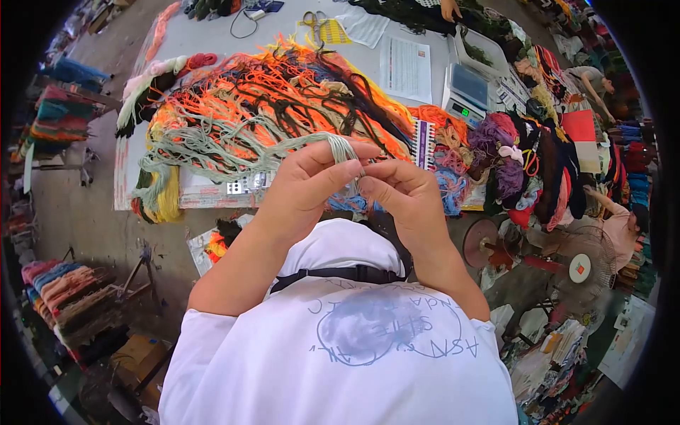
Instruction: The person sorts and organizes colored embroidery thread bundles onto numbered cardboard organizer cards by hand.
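Note:
A skein of pale grey-green yarn trails across the table from the left and runs up to my hands. My left hand is closed round a looped bunch of these strands, pinching them between thumb and fingers. Close beside it, my right hand has its thumb and fingertips pressed together at the edge of the same bunch. Exactly which strands lie in that pinch is partly hidden. Under and behind the grey-green yarn spreads a large heap of orange, black and beige yarn.
Beyond the heap lie a printed sheet, scissors and a digital scale. Purple yarn and other skeins crowd the table's right side. A fan stands at right. Other people are at the right edge.

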Tool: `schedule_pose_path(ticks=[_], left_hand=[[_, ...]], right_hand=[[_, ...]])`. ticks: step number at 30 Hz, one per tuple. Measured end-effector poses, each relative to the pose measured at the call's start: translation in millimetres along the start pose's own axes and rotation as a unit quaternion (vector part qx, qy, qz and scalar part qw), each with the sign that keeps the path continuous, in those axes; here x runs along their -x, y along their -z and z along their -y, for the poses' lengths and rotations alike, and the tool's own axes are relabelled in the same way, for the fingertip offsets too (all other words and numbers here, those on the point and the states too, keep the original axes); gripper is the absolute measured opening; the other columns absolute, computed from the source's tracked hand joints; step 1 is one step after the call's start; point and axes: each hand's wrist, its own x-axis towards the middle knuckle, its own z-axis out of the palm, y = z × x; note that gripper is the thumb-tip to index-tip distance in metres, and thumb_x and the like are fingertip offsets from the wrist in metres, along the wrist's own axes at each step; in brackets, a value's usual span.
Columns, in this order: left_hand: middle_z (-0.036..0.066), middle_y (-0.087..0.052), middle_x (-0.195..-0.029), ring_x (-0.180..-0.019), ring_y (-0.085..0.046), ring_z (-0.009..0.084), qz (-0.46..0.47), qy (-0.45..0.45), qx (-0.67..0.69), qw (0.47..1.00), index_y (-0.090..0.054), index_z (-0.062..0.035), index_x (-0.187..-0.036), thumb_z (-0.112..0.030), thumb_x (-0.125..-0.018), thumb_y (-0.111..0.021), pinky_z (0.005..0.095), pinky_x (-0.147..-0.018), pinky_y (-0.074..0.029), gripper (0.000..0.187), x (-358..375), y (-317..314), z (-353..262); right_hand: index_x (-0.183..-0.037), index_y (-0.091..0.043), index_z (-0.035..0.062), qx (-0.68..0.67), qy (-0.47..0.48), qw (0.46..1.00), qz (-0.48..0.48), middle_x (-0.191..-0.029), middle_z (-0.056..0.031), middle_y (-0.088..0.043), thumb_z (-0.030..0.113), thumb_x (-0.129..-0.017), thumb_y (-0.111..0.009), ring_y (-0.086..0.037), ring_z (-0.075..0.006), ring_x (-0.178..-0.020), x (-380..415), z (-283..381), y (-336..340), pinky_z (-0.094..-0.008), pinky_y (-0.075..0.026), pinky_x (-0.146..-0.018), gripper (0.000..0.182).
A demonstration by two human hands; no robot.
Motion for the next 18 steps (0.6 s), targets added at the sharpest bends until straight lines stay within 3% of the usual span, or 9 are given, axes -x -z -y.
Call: schedule_pose_path(ticks=[1,11,18], left_hand=[[0.007,-0.061,-0.104,-0.096,-0.058,0.0150,0.005,0.015,0.021,1.000,-0.059,0.0000,-0.110,-0.008,-0.087,-0.055,0.0306,-0.080,-0.047,0.025,-4.2,-4.5,3.3],[0.009,-0.064,-0.093,-0.084,-0.062,0.0158,-0.013,0.004,0.014,1.000,-0.058,0.0026,-0.110,-0.010,-0.089,-0.053,0.0316,-0.069,-0.052,0.024,-24.1,-42.9,26.1],[0.012,-0.062,-0.096,-0.085,-0.062,0.0192,-0.062,0.017,0.029,0.997,-0.056,0.0047,-0.111,-0.015,-0.092,-0.049,0.0332,-0.072,-0.053,0.028,-26.8,-73.4,32.7]], right_hand=[[-0.096,-0.063,-0.0024,0.005,-0.019,1.000,0.017,-0.086,-0.0044,-0.064,0.003,-0.083,-0.063,-0.057,-0.0064,-0.073,0.8,2.7,8.8,-0.0188,-0.045,-0.065,0.014],[-0.090,-0.060,-0.0008,-0.086,-0.040,0.992,0.078,-0.082,-0.0016,-0.062,0.007,-0.085,-0.061,-0.055,-0.0044,-0.074,2.5,17.7,67.4,-0.0172,-0.043,-0.065,0.009],[-0.090,-0.058,-0.0010,-0.138,-0.053,0.983,0.111,-0.084,-0.0036,-0.062,0.007,-0.086,-0.058,-0.057,-0.0063,-0.076,5.8,25.7,87.3,-0.0202,-0.046,-0.070,0.009]])
